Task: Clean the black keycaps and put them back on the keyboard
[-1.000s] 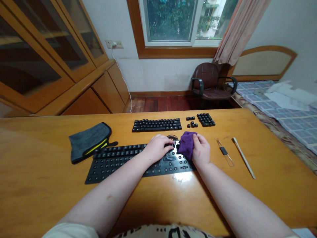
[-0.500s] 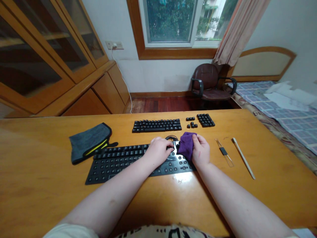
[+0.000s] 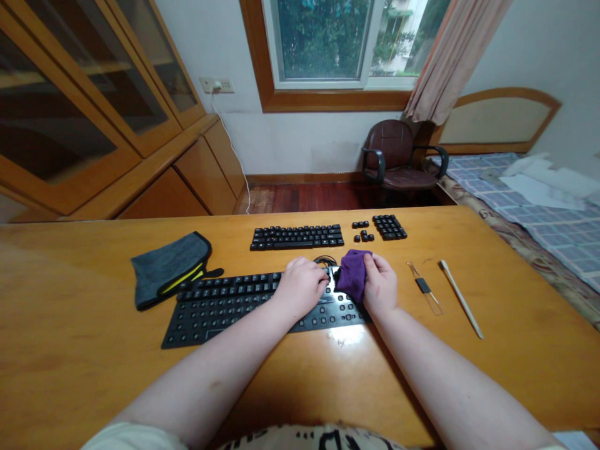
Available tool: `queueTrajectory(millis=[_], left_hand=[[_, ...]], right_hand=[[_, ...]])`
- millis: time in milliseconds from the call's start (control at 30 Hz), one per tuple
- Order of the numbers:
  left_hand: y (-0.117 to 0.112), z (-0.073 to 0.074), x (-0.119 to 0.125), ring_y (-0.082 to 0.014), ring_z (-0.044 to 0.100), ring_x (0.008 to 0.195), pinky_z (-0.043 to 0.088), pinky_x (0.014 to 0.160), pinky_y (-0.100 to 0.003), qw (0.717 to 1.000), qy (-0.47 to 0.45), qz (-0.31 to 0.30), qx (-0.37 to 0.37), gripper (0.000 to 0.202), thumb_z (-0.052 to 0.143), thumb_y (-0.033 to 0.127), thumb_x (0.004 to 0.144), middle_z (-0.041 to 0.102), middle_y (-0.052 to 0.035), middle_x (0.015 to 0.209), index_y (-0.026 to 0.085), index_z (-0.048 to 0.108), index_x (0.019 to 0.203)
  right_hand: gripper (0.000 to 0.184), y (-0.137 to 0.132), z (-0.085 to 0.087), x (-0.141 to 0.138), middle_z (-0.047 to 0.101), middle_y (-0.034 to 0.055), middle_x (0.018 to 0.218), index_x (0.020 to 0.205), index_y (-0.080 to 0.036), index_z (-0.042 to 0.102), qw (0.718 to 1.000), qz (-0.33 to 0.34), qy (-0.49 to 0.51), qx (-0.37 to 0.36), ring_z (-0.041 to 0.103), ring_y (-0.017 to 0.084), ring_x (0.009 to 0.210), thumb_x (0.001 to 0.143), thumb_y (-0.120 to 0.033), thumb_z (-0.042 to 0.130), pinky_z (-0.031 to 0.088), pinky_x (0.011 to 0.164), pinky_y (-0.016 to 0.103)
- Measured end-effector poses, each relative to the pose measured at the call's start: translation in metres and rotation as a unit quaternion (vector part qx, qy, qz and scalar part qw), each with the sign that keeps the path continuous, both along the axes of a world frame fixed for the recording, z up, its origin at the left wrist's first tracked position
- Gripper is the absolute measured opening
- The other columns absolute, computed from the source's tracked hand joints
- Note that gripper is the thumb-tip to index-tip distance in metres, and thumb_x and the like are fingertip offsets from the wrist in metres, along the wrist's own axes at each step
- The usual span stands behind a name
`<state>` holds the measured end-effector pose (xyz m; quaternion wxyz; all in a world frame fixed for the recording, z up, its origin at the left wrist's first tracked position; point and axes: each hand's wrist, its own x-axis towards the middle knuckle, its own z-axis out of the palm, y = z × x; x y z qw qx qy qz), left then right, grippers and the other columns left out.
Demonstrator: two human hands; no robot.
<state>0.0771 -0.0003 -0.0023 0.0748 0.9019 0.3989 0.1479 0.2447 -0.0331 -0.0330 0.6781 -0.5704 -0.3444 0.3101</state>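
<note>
Left hand [image 3: 302,282] curls tighter than before on the half-bare black plastic keyboard [image 3: 220,307], fingers' grip unclear, rear square keycaps [image 3: 237,290] still fitted; right hand's [image 3: 382,289] fingers pinch crumpled purple cloth [image 3: 352,276].

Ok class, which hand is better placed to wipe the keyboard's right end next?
Probably the right hand: it holds the purple cloth at that end of the keyboard; the left hand, farther left, shows no cloth.

Desk [image 3: 84,356]: varnished wood, smooth, v. glossy. Keyboard [image 3: 193,320]: plastic, shiny nr R end. Loose keycaps [image 3: 297,237]: plastic, low sheen. Purple rag [image 3: 353,275]: cloth, matt, creased. Grey towel [image 3: 169,269]: matt cloth, fuzzy-looking. Keycap puller [image 3: 423,285]: metal wire w/ plastic-look grip. Armchair [image 3: 392,147]: leather-look, semi-gloss.
</note>
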Motion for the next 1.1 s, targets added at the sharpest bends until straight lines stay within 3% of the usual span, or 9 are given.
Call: queueTrajectory(millis=[367, 567, 767, 1100], left_hand=[[-0.008, -0.005, 0.004, -0.0195, 0.052, 0.081, 0.038, 0.086, -0.038, 0.997, -0.005, -0.024, 0.07, 0.017, 0.051, 0.023, 0.081, 0.064, -0.0039, 0.075, 0.018, 0.064, 0.073], [-0.009, -0.01, 0.004, -0.0182, 0.055, 0.078, 0.03, 0.099, -0.045, 0.998, -0.001, -0.012, 0.063, 0.014, 0.053, 0.023, 0.079, 0.064, -0.0032, 0.073, 0.018, 0.063, 0.07], [-0.01, -0.006, 0.003, -0.019, 0.054, 0.083, 0.028, 0.1, -0.047, 0.998, 0.003, -0.026, 0.062, 0.013, 0.054, 0.022, 0.079, 0.065, -0.002, 0.074, 0.022, 0.066, 0.073], [-0.019, 0.002, 0.006, -0.0283, 0.042, 0.115, 0.024, 0.102, -0.054, 0.999, 0.024, 0.001, 0.045, 0.016, 0.055, 0.028, 0.079, 0.061, -0.0064, 0.109, 0.022, 0.07, 0.078]], right_hand=[[0.029, 0.0, -0.001, 0.0, 0.071, 0.0071, 0.083, 0.084, -0.014, 0.067, 1.0, 0.0, 0.017, 0.001, 0.064, 0.02, 0.078, 0.076, -0.04, 0.058, 0.048, 0.077, 0.035], [0.029, 0.0, -0.001, 0.0, 0.071, 0.0069, 0.084, 0.085, -0.014, 0.067, 1.0, 0.005, 0.022, 0.001, 0.064, 0.02, 0.079, 0.077, -0.04, 0.057, 0.048, 0.077, 0.034], [0.03, -0.001, 0.002, 0.0, 0.071, 0.007, 0.083, 0.084, -0.014, 0.067, 1.0, 0.0, -0.002, -0.006, 0.064, 0.02, 0.078, 0.077, -0.041, 0.057, 0.047, 0.077, 0.033], [0.029, -0.001, 0.0, 0.0, 0.071, 0.0069, 0.083, 0.084, -0.014, 0.067, 1.0, 0.005, 0.003, -0.006, 0.063, 0.02, 0.079, 0.077, -0.04, 0.057, 0.046, 0.077, 0.033]])
